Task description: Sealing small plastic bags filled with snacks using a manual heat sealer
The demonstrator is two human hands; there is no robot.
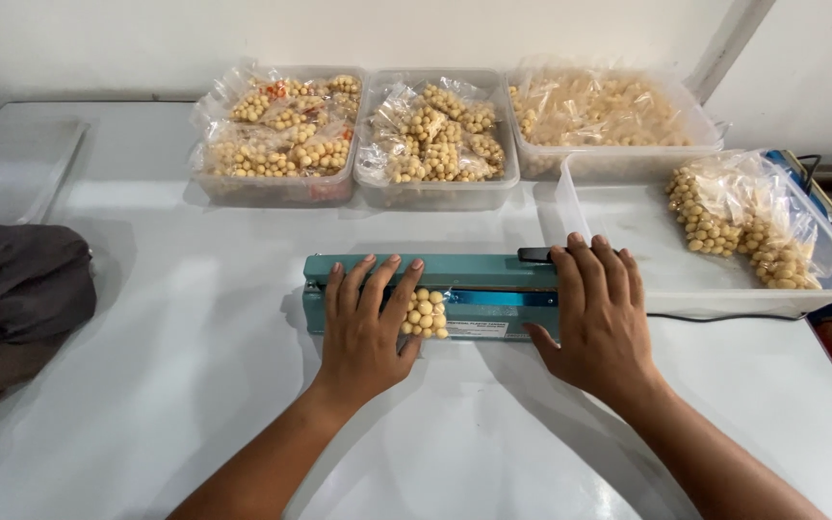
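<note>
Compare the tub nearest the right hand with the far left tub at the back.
The near right tub holds only a few bags against its right side, much floor bare; the far left tub is heaped full. The near right tub looks wider and shallower than the far left tub. Both are clear plastic holding bagged yellow balls.

one teal heat sealer (474, 289) sits mid-table with two hands on it, the left hand (366, 327) and the right hand (601, 323), and one small bag of round yellow snacks (425, 314) beneath its arm. behind the sealer stand three clear tubs (281, 188) of filled bags, perhaps a dozen or more bags altogether, too overlapped to count. right of the sealer is one shallow tray (628, 231) holding about two bags, and left of it one dark cloth (12, 299).
</note>
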